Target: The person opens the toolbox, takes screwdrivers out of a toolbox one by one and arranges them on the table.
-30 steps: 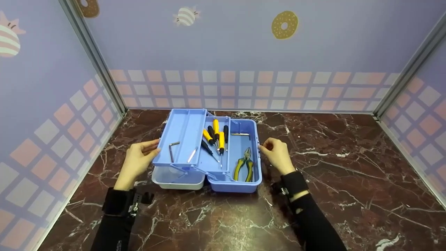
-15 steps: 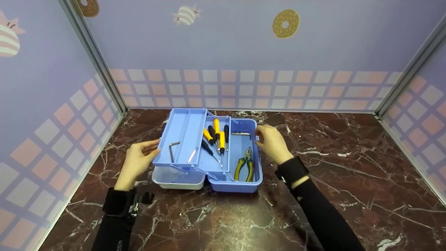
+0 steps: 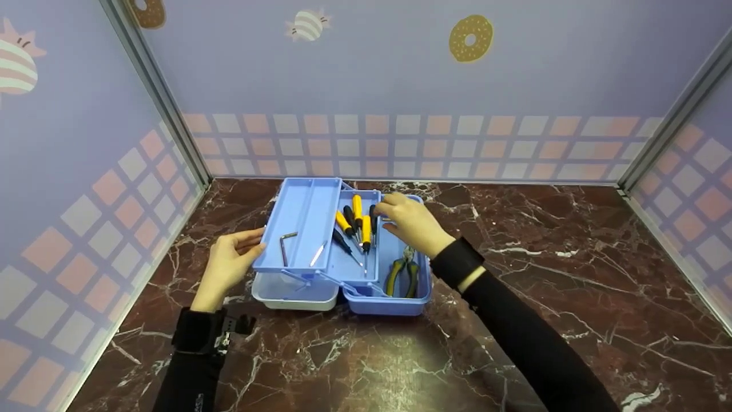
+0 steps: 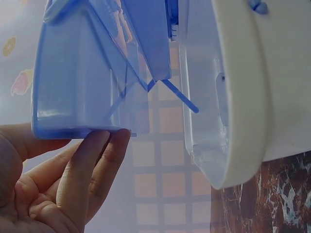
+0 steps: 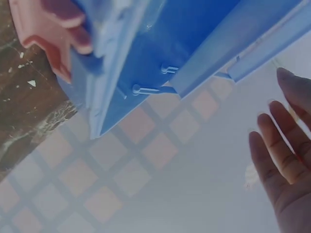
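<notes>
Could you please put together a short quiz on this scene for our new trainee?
1. True or false: the left hand grips the edge of the upper tray.
2. Count: how many yellow-handled screwdrivers lie in the middle tray?
3. Multiple choice: where do the pliers lie?
A) in the upper tray
B) in the toolbox base
C) in the middle tray

Key: 1. True. 2. Three. 3. B.
</notes>
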Tool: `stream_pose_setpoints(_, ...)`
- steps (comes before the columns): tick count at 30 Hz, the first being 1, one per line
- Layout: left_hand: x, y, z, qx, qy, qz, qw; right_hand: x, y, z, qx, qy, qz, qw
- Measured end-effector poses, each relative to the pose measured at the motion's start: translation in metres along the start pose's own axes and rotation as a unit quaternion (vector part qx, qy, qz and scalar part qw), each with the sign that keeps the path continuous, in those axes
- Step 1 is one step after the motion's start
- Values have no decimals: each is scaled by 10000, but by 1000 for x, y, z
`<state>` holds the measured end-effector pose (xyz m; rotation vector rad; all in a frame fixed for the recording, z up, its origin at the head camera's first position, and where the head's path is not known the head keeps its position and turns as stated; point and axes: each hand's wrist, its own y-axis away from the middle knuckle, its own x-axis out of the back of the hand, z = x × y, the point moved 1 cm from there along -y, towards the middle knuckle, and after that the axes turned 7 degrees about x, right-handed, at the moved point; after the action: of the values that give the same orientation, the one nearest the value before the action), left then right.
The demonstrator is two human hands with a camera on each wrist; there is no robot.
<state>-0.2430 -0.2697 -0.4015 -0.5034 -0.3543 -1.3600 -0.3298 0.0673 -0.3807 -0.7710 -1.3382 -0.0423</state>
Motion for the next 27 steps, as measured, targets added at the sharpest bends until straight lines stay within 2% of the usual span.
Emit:
stream_pose_setpoints(7, 1, 1, 0, 55, -76, -83, 9999, -13, -15, -4, 746, 311, -264, 9964)
stream_pose_setpoints(13, 1, 1, 1, 54, -118, -109, 9999, -21, -24, -10, 1131, 654, -528, 9900)
stream_pose_setpoints(19, 2, 2, 1, 94, -123, -175, 9997, -26, -29, -13, 1253, 917, -744, 9851)
stream_pose_setpoints(27, 2, 0, -1, 53, -101, -180, 9998, -29, -35, -16, 1147, 1156, -1058, 9810)
